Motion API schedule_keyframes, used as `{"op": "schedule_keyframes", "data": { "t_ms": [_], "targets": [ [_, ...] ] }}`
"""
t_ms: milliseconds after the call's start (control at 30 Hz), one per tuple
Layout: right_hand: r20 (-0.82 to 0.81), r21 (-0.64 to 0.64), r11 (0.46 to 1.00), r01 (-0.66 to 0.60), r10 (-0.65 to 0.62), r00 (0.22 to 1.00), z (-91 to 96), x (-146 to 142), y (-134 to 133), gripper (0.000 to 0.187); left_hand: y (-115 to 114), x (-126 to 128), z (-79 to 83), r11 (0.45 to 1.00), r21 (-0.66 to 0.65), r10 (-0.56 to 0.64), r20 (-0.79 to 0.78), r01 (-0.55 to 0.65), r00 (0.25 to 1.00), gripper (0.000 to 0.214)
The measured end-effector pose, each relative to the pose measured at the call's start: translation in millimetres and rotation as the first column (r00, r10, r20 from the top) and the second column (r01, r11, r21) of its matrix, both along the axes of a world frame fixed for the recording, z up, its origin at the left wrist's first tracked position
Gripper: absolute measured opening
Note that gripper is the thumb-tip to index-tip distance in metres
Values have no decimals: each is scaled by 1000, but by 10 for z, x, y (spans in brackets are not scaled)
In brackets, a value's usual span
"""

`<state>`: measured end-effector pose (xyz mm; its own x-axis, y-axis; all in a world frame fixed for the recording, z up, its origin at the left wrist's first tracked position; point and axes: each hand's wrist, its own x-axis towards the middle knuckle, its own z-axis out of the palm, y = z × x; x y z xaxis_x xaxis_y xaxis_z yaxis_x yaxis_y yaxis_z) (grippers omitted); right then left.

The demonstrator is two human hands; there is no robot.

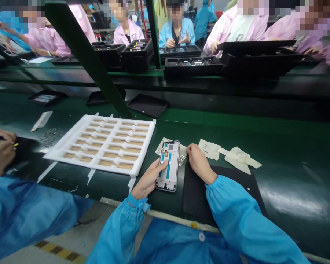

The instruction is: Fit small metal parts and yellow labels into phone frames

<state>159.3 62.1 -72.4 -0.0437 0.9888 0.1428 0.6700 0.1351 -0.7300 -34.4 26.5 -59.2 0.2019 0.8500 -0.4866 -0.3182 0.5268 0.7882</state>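
Open-backed smartphone [171,171] is held in the left hand [150,176]; whether anything is pinched by the right hand [200,164], nearby, cannot be told.

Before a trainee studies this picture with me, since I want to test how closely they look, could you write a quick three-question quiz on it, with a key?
1. Multiple choice: what does the person's left hand hold?
A. A black tray
B. An opened phone
C. A roll of tape

2. True or false: the white slotted tray lies to the left of the black mat.

3. Open question: what lies on either side of the person's right hand?

Key
1. B
2. True
3. Pale sheets
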Motion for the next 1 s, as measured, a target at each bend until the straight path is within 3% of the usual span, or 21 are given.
{"op": "schedule_keyframes", "data": {
  "t_ms": [100,200,367,433,533,633,700,800,900,1000],
  "targets": [
    [-264,-32,999,21,-29,964,-1,123,81,17,12,23,10,1000,11,-12,1,12,1000,41],
    [-444,-58,998,20,-43,895,63,189,104,26,12,68,11,993,110,-31,-59,37,998,48],
    [-659,-113,994,-14,-64,749,249,347,-87,35,-77,102,149,938,317,-41,-290,137,956,46],
    [-698,-121,992,21,-101,709,347,465,-233,33,-148,99,279,883,399,-46,-447,245,893,35],
    [-646,-60,981,186,-180,741,553,683,-496,24,-261,142,483,725,432,-46,-747,537,663,22],
    [-480,67,949,309,-241,844,791,843,-780,8,-335,295,606,466,346,16,-924,814,383,16],
    [-297,159,958,239,-184,937,897,866,-954,3,-355,433,622,320,241,88,-971,916,224,15],
    [-37,265,964,16,-6,999,890,789,-1153,10,-364,600,574,232,120,154,-984,965,85,15],
    [100,284,953,-106,80,992,746,688,-1252,16,-375,660,481,225,189,191,-971,956,147,17],
    [152,252,954,-162,127,980,630,643,-1264,18,-393,648,391,235,378,231,-916,895,327,22]
  ]
}}
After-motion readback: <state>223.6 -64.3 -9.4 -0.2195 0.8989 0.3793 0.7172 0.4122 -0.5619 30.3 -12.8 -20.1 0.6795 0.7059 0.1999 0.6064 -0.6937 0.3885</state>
